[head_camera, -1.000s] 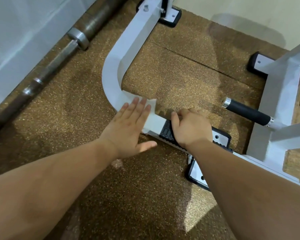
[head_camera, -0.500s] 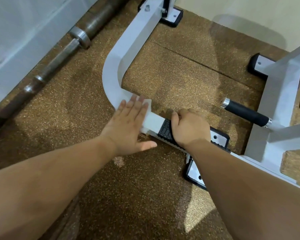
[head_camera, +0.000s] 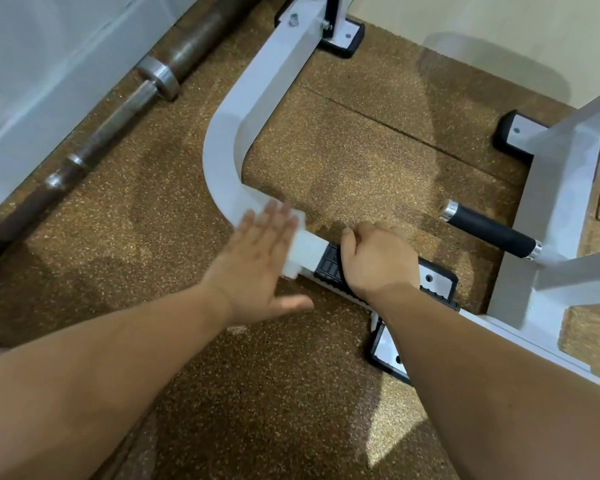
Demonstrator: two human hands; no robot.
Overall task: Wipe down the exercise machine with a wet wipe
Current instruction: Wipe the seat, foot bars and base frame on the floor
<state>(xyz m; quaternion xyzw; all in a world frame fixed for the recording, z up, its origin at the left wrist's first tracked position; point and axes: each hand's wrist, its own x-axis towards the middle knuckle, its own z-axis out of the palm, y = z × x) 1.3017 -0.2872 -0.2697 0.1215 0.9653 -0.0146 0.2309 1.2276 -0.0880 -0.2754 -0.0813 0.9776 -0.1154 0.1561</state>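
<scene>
Bare forearms; bare left hand (head_camera: 257, 261), right hand (head_camera: 378, 263).

Warm, moderate indoor light. The speckled floor mat (head_camera: 343, 161) carries soft, broad shadows, with 1 bright patch low on the right and a dimmer band along the left. A faint rounded shadow falls forward onto the cream wall (head_camera: 499, 46), which puts the light behind the camera. Small glints sit on the barbell (head_camera: 160, 77) collar and on the chrome ends of the black handle (head_camera: 489, 230). Motion blur smears the fingers of the left hand (head_camera: 257, 268), while the machine frame (head_camera: 222, 150) stays sharp. Wide-angle distortion bows straight lines near the edges and swells the 2 forearms.
</scene>
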